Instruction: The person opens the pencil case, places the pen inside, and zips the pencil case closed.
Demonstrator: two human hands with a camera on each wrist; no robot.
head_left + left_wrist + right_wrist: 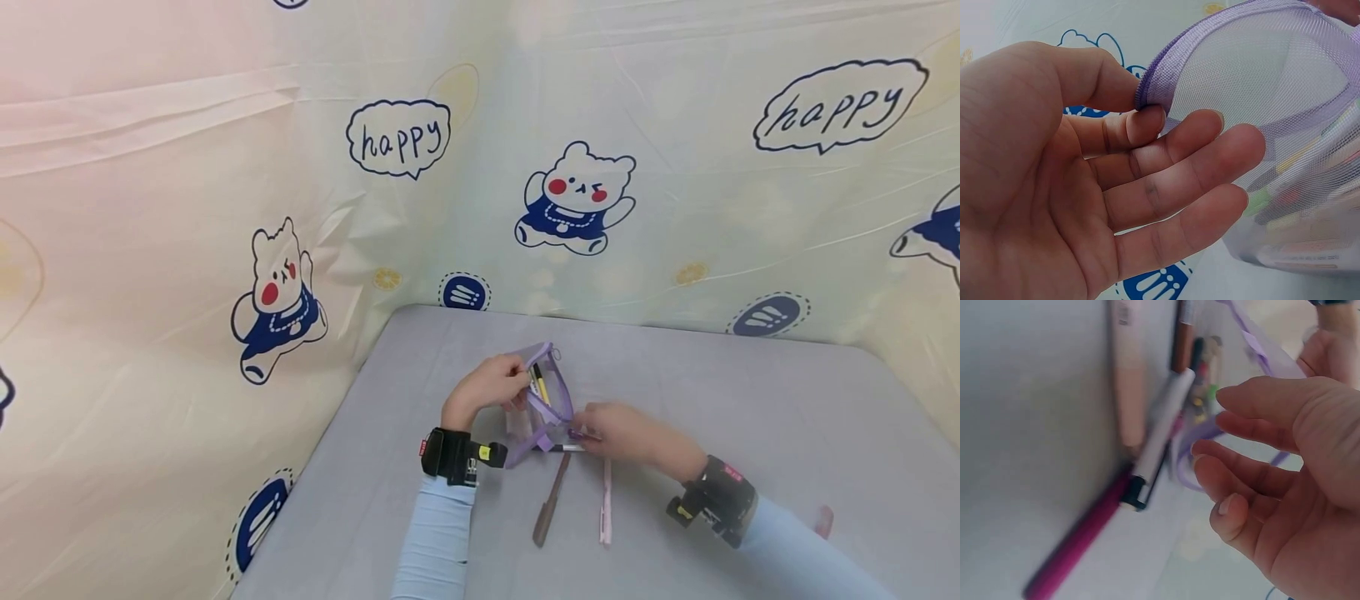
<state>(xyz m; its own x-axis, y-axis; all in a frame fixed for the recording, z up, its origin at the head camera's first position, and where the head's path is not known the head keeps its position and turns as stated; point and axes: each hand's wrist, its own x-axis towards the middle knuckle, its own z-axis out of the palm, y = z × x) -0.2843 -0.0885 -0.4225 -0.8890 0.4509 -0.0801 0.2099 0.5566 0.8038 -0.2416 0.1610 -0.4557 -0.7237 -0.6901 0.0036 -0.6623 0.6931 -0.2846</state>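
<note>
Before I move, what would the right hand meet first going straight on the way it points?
The right hand would most likely meet the purple-trimmed mesh pouch, which appears right by its fingertips in the head view. Depth is unclear, so the white pen nearby might come first.

Head view: light soft, even, moderately bright; pale sheen along folds of cloth [667, 225]; shadows on desk [750, 408] faint. Right grip [626, 433] blurred. Left wrist view: left grip [1072, 187] fairly crisp, partly shaded; mesh pouch [1229, 69] hazy. Right wrist view: dimmer, washed-out; pens [1163, 428] smeared.
</note>
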